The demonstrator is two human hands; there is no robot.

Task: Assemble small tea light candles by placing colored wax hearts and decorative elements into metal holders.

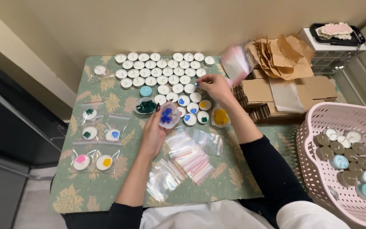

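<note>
Clear zip bags (183, 163) lie nearest on the counter (85, 195); the left hand (155, 127) cups a paper cup of blue pieces (168, 115), the right hand (214, 87) pinches above white tealights (162, 70).

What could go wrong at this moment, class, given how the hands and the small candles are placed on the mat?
1. The left hand holds a paper cup of blue pieces tilted above the tealights; pieces may well spill among them.
2. The right hand reaches over tightly packed rows, so a sleeve or wrist might knock neighbouring candles out of line.
3. The loose plastic bags lie under the forearms and could slide off the mat.
</note>
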